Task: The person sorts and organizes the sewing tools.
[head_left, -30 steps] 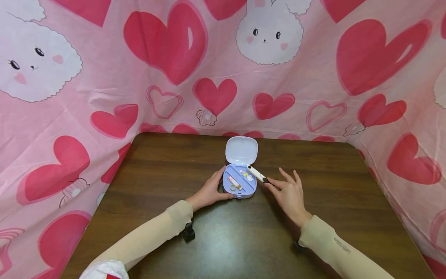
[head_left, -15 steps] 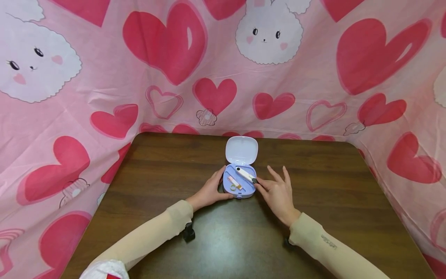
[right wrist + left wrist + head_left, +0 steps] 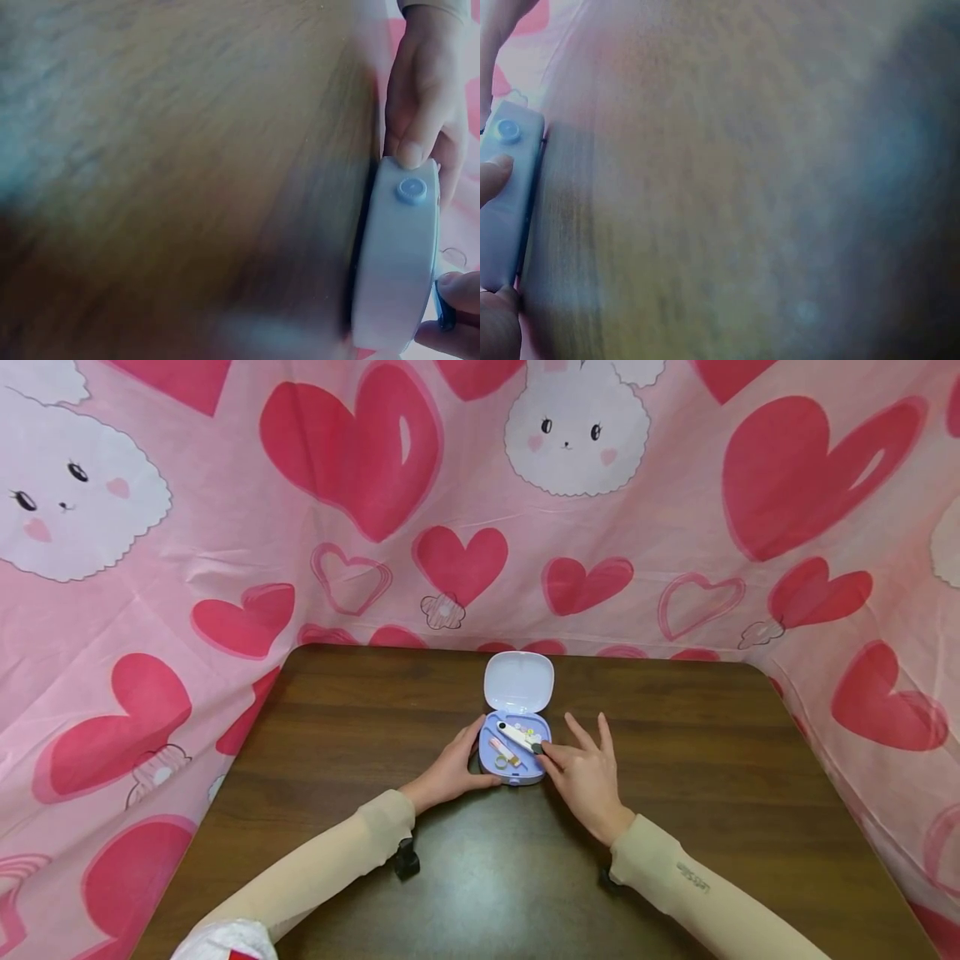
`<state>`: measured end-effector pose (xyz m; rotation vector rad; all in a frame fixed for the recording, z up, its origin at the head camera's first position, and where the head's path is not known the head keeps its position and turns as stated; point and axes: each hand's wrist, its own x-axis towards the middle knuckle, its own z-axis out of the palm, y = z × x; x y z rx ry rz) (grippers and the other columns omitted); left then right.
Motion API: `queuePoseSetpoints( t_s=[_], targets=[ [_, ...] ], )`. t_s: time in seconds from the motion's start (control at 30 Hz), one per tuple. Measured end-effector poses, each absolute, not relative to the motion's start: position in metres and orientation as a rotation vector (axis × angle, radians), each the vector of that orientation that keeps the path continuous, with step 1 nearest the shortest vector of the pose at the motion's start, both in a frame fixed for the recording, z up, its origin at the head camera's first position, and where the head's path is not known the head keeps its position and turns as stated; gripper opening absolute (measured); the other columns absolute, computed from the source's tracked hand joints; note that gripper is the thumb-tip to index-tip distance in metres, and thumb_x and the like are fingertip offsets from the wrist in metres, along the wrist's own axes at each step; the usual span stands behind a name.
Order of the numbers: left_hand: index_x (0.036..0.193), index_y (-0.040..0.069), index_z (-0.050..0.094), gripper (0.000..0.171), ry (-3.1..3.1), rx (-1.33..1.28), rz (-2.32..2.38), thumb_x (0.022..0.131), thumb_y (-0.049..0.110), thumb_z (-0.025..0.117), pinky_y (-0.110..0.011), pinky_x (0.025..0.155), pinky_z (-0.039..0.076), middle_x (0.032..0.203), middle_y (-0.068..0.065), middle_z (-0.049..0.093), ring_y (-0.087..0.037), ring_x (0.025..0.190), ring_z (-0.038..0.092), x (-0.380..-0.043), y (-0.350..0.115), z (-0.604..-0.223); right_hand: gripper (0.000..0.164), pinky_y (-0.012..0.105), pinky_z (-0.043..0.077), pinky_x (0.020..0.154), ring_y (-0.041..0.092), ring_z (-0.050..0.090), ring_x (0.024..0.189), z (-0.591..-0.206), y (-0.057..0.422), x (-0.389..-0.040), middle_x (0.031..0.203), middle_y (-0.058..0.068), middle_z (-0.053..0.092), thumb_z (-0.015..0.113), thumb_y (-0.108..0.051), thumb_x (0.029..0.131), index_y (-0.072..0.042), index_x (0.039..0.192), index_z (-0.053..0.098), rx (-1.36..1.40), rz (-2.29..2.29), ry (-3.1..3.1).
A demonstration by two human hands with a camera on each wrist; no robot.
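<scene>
A small lavender case (image 3: 514,781) lies on the table with its white lid (image 3: 519,682) raised. My left hand (image 3: 448,768) grips its left side, thumb at the front wall. Over the tray, my right hand (image 3: 588,777) pinches the dark end of a slim white tool (image 3: 517,737) between thumb and index finger, the other fingers raised. The tool slants across the compartments, partly covering small flower-like pieces (image 3: 529,732). A pink, white and gold stick (image 3: 505,751) and a ring (image 3: 501,762) lie inside. In the right wrist view, the dark tool end (image 3: 445,309) shows beside the case.
The brown wooden table (image 3: 360,710) extends around the case. Behind and beside it hangs a pink cloth (image 3: 517,568) with hearts and rabbit faces. A round button (image 3: 412,189) sits on the case's front wall.
My right hand has carried the white tool leftward from beside the case to over its tray. The left hand stays on the case.
</scene>
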<state>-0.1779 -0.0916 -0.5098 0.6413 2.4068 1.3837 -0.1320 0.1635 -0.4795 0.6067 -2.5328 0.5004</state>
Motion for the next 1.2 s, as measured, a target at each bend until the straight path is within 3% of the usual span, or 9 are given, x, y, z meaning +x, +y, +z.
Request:
queuePoseSetpoints(
  t_s=[0.53, 0.77, 1.07, 1.2],
  targets=[
    [0.167, 0.005, 0.015, 0.110, 2.428, 0.649, 1.357, 0.086, 0.021, 0.088, -0.041, 0.121, 0.034, 0.169, -0.017, 0.025, -0.027, 0.152, 0.033, -0.177, -0.092, -0.508, 0.026, 0.069, 0.010, 0.122, 0.040, 0.052, 0.139, -0.475, 0.148, -0.129, 0.097, 0.012, 0.080, 0.087, -0.022, 0.087, -0.005, 0.105, 0.083, 0.651, 0.354, -2.556],
    [0.167, 0.005, 0.013, 0.111, 2.420, 0.641, 1.358, 0.087, 0.024, 0.088, -0.043, 0.121, 0.033, 0.169, -0.017, 0.025, -0.028, 0.153, 0.032, -0.176, -0.092, -0.507, 0.028, 0.065, 0.003, 0.124, 0.042, 0.053, 0.139, -0.478, 0.151, -0.128, 0.104, 0.011, 0.079, 0.084, -0.025, 0.090, -0.007, 0.110, 0.082, 0.658, 0.377, -2.576],
    [0.167, 0.005, 0.015, 0.110, 2.423, 0.656, 1.369, 0.086, 0.021, 0.089, -0.041, 0.121, 0.034, 0.169, -0.017, 0.025, -0.027, 0.153, 0.031, -0.177, -0.092, -0.508, 0.031, 0.072, 0.014, 0.120, 0.044, 0.054, 0.136, -0.482, 0.157, -0.128, 0.108, 0.010, 0.079, 0.084, -0.028, 0.089, -0.008, 0.113, 0.082, 0.687, 0.370, -2.559],
    [0.167, 0.005, 0.015, 0.110, 2.427, 0.655, 1.360, 0.086, 0.021, 0.089, -0.040, 0.121, 0.033, 0.169, -0.016, 0.024, -0.027, 0.154, 0.030, -0.178, -0.092, -0.508, 0.032, 0.071, 0.014, 0.120, 0.044, 0.054, 0.137, -0.483, 0.158, -0.127, 0.109, 0.010, 0.079, 0.082, -0.029, 0.091, -0.008, 0.114, 0.081, 0.695, 0.358, -2.565]
  ],
)
